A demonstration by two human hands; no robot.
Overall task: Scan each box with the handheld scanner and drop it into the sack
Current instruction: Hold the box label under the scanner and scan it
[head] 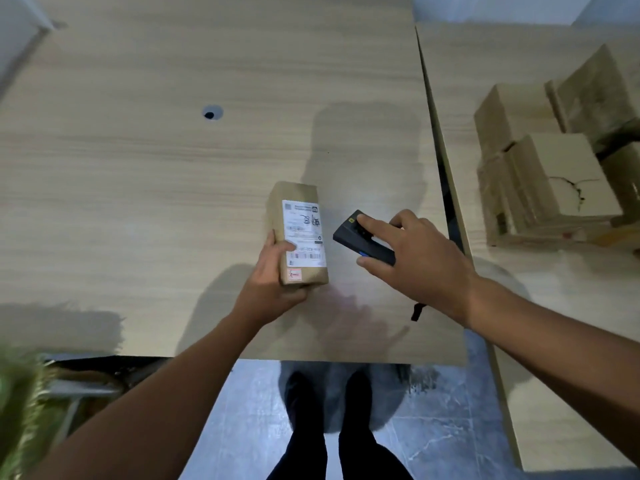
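A brown cardboard box [301,216] with a white shipping label facing up sits above the wooden table, label side toward me. My left hand [268,275] grips its near left corner, thumb across the label's edge. Just to the right, my right hand [412,258] holds a black handheld scanner [356,237], index finger pressed on its top and its front end aimed toward the box. A black wrist strap hangs below that hand. At the lower left edge a green woven sack [20,410] shows, blurred.
A pile of several brown cardboard boxes [547,174] stands on a second table at the right, across a narrow gap. The main table [138,202] has a round cable hole [212,113]. My feet stand on grey tiled floor below the table's near edge.
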